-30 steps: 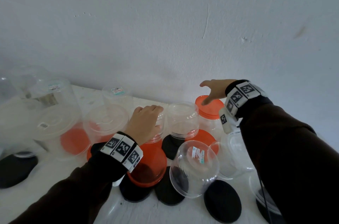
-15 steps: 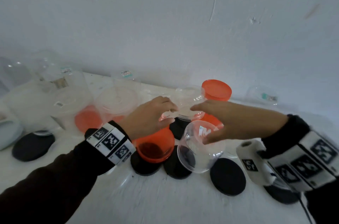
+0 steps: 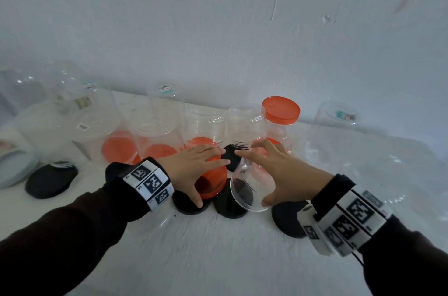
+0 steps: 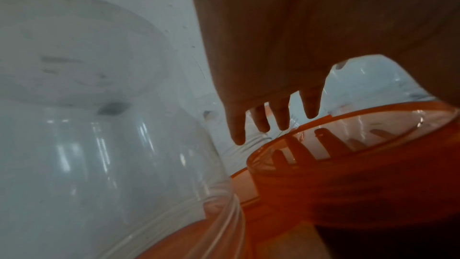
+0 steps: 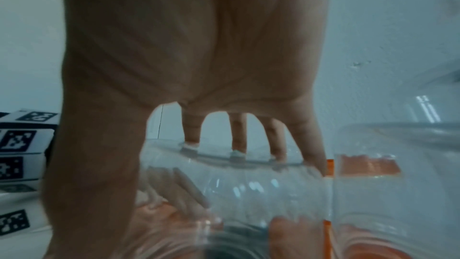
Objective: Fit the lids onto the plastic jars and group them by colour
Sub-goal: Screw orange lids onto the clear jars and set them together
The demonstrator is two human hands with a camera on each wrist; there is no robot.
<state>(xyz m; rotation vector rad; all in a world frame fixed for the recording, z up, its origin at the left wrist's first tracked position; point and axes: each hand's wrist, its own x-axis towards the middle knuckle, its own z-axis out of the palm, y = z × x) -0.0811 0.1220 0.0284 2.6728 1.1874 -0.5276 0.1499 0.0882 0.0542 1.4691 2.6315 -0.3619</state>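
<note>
A clear jar (image 3: 244,189) lies on its side at the table's centre, mouth towards me. My right hand (image 3: 252,178) is spread over it, and in the right wrist view the straight fingertips (image 5: 239,145) touch the jar (image 5: 248,180) while the thumb runs down its side. Just to its left, a tilted orange lid (image 3: 213,177) sits under my left hand (image 3: 206,174). That hand's fingers (image 4: 273,117) are straight and hover just above the lid's rim (image 4: 348,164). One jar (image 3: 276,130) at the back stands closed with an orange lid (image 3: 281,111).
Several black lids (image 3: 51,180) (image 3: 288,220) lie flat near the front. Upturned clear jars (image 3: 203,126) and larger clear tubs (image 3: 60,130) with orange lids behind them crowd the back left. Another clear jar (image 3: 339,126) lies at the right. The white wall (image 3: 218,29) is close behind.
My right hand left the orange-lidded jar at the back and came down onto the clear jar lying on its side. My left hand moved off an upright jar to above the orange lid.
</note>
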